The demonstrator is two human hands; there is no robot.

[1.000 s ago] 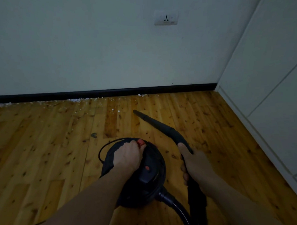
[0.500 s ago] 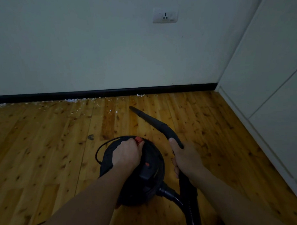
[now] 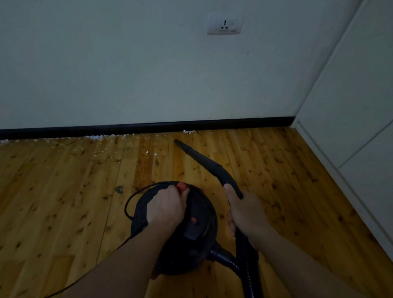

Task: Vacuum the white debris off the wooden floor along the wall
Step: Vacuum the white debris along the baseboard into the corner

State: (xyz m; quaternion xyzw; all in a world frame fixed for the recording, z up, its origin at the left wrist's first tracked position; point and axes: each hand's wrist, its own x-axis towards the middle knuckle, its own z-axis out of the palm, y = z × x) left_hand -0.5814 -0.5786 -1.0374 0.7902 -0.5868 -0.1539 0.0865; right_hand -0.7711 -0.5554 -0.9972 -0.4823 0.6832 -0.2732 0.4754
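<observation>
A round black vacuum canister (image 3: 201,244) stands on the wooden floor (image 3: 59,198). My left hand (image 3: 165,206) grips its top handle, the thumb beside a red button (image 3: 181,186). My right hand (image 3: 246,210) holds the black wand (image 3: 210,165), whose tapered nozzle tip (image 3: 176,141) points at the wall, just short of the black skirting (image 3: 145,127). White debris (image 3: 99,137) lies in a strip along the skirting to the left, with scattered flecks (image 3: 150,153) on the boards near the tip and a small clump (image 3: 188,132) just behind it.
A ribbed black hose (image 3: 249,278) runs from the canister towards me on the right. A thin black power cord (image 3: 128,202) loops left of the canister and trails to the lower left. White cabinet panels (image 3: 357,132) close off the right side. A wall socket (image 3: 224,26) sits above.
The nozzle tip has moved forward towards the skirting, and both hands with the canister have shifted a little closer to the wall.
</observation>
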